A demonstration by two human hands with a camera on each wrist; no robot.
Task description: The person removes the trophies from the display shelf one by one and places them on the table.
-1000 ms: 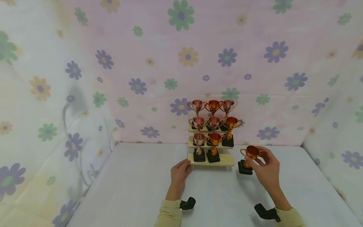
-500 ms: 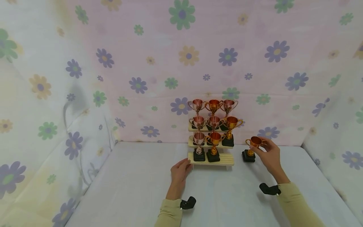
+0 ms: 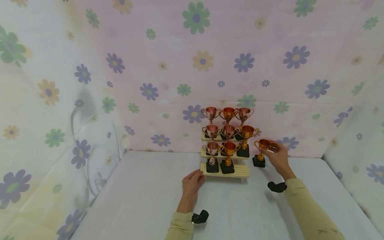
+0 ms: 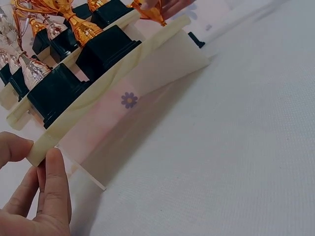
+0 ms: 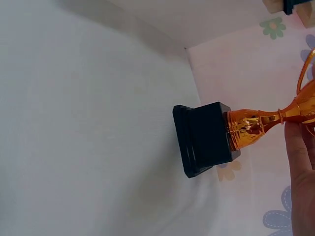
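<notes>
In the head view a three-step wooden stand (image 3: 243,171) bears several small trophy cups on black bases. On its lowest step stand a pinkish trophy (image 3: 212,148) and a gold trophy (image 3: 229,149), with bare wood to their right. My left hand (image 3: 190,186) pinches the left end of that step; the left wrist view shows thumb above and fingers (image 4: 55,179) below the board (image 4: 93,101). Right of the stand, my right hand (image 3: 279,159) grips an orange-gold trophy (image 3: 264,144) by its cup, upright. Its black base (image 5: 206,140) appears lifted off the table.
A white cloth covers the table (image 3: 144,193). Behind it hangs a flowered backdrop (image 3: 168,66), close to the back of the stand. The upper two steps each hold a row of trophies, including a gold one (image 3: 247,132) at the middle step's right end.
My right hand has carried the orange-gold trophy away from me toward the back, then a little left toward the stand. My left hand keeps its hold on the step.
</notes>
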